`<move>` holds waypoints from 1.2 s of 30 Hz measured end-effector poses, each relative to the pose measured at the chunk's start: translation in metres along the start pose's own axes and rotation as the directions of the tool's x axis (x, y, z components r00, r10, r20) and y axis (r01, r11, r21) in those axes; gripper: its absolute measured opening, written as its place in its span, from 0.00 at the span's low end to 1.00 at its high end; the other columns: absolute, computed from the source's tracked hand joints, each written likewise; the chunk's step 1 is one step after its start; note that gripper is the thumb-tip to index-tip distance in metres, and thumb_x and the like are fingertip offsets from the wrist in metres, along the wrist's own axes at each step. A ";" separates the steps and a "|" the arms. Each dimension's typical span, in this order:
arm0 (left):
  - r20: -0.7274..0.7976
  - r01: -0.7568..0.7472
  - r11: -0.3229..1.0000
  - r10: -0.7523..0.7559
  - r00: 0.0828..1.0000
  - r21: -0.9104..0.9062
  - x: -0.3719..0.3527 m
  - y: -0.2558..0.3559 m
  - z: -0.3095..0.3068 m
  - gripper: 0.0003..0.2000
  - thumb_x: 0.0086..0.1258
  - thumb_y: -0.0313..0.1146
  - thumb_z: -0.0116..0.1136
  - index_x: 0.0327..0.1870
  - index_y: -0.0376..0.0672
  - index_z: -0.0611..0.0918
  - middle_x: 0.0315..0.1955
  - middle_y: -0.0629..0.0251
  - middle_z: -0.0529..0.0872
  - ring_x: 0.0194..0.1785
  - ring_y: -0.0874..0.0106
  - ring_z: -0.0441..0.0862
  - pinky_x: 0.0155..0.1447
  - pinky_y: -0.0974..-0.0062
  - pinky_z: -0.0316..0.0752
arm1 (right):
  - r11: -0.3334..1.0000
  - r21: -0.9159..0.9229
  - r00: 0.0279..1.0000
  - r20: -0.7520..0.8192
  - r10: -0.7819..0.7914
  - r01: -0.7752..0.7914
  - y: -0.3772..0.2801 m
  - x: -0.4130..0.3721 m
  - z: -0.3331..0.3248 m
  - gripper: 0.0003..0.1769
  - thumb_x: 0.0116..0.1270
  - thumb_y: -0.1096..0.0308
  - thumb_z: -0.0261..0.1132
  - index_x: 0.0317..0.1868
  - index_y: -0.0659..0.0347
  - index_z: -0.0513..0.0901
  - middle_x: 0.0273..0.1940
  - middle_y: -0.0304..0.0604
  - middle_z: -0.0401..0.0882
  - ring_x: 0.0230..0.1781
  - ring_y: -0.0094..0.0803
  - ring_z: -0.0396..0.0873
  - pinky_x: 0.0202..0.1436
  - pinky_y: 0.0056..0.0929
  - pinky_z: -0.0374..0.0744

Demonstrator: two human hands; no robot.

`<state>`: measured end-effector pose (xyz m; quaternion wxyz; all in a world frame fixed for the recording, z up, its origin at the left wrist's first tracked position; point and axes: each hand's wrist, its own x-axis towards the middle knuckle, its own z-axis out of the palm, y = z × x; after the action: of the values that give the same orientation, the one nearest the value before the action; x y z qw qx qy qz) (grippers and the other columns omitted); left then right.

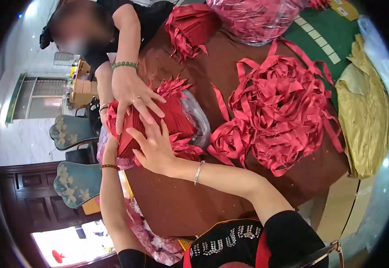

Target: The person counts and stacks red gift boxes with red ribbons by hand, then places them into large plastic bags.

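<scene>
Bundle of red pleated strips [176, 118] is lying at eleven o'clock from the wearer, on a brown-covered table [167, 196]. The wearer's right hand [156, 152] is resting at the bundle's six o'clock side, fingers spread apart, clamping nothing. The left hand [111, 144] is meeting its eight o'clock edge; its fingers are hiding, so one cannot tell their grip. A co-worker's hand [132, 90] is spreading across from eleven o'clock. Loose red ribbons [283, 116] are sprawling at one o'clock. Steadying these folds is probably calling for light, even pressure, since uneven squeezing could be skewing the layers.
</scene>
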<state>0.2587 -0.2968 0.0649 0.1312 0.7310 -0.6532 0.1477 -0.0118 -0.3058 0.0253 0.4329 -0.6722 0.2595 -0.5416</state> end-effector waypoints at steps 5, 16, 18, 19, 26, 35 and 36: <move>-0.040 0.195 0.980 -0.196 0.980 -0.038 -0.003 0.038 -0.013 0.12 0.61 0.30 0.48 0.44 0.40 0.78 0.35 0.49 0.84 0.38 0.52 0.83 0.39 0.59 0.76 | 0.997 0.044 0.998 0.036 0.060 -0.061 0.003 0.007 -0.003 0.33 0.54 0.63 0.66 0.60 0.51 0.64 0.67 0.60 0.48 0.69 0.56 0.45 0.63 0.67 0.49; 0.020 0.244 0.970 -0.244 0.970 0.006 0.006 0.122 -0.034 0.11 0.64 0.25 0.52 0.47 0.35 0.75 0.37 0.53 0.81 0.41 0.60 0.79 0.47 0.68 0.71 | 0.989 0.144 0.999 0.030 0.035 -0.039 0.013 0.003 -0.010 0.36 0.51 0.65 0.67 0.61 0.50 0.63 0.66 0.59 0.51 0.69 0.54 0.48 0.65 0.62 0.50; 0.090 0.399 0.910 -0.391 0.916 -0.111 -0.004 0.123 -0.039 0.13 0.65 0.25 0.51 0.51 0.35 0.75 0.44 0.54 0.78 0.47 0.61 0.76 0.54 0.70 0.69 | 0.983 0.179 0.999 0.031 0.033 -0.038 0.014 0.004 -0.016 0.34 0.53 0.65 0.66 0.60 0.52 0.64 0.65 0.58 0.54 0.68 0.53 0.51 0.65 0.61 0.51; 0.113 0.306 0.949 -0.296 0.948 -0.081 -0.007 0.124 -0.041 0.14 0.66 0.24 0.50 0.53 0.35 0.74 0.46 0.54 0.77 0.49 0.61 0.75 0.56 0.70 0.68 | 0.978 0.207 0.999 0.040 0.030 -0.038 0.015 0.004 -0.020 0.32 0.54 0.65 0.66 0.60 0.54 0.65 0.64 0.58 0.57 0.67 0.52 0.54 0.65 0.60 0.52; 0.172 0.374 0.921 -0.353 0.920 -0.109 -0.023 0.124 -0.043 0.17 0.68 0.23 0.44 0.58 0.35 0.70 0.52 0.56 0.72 0.58 0.63 0.69 0.62 0.72 0.61 | 0.812 0.466 0.922 0.022 0.387 -0.352 0.101 0.008 -0.047 0.24 0.64 0.69 0.55 0.60 0.65 0.66 0.57 0.55 0.70 0.59 0.49 0.67 0.62 0.36 0.65; 0.170 0.494 0.839 -0.465 0.869 -0.227 -0.022 0.145 -0.039 0.19 0.71 0.24 0.42 0.64 0.38 0.64 0.54 0.62 0.69 0.56 0.71 0.67 0.61 0.76 0.61 | 0.918 0.110 0.925 0.074 0.374 -0.380 0.140 -0.005 -0.035 0.21 0.62 0.78 0.52 0.57 0.63 0.70 0.54 0.53 0.71 0.56 0.49 0.70 0.60 0.39 0.68; 0.166 0.486 0.847 -0.458 0.873 -0.216 -0.021 0.145 -0.039 0.19 0.71 0.24 0.42 0.63 0.38 0.65 0.54 0.63 0.69 0.56 0.72 0.67 0.61 0.77 0.61 | 0.922 0.051 0.922 -0.030 0.387 -0.385 0.142 -0.004 -0.034 0.21 0.62 0.78 0.52 0.57 0.63 0.70 0.54 0.53 0.72 0.56 0.49 0.70 0.59 0.39 0.68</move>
<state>0.1103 -0.2789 0.0922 0.2194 0.8533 -0.4728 -0.0127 -0.0279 -0.3821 -0.0976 0.5404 -0.5875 0.3833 -0.4646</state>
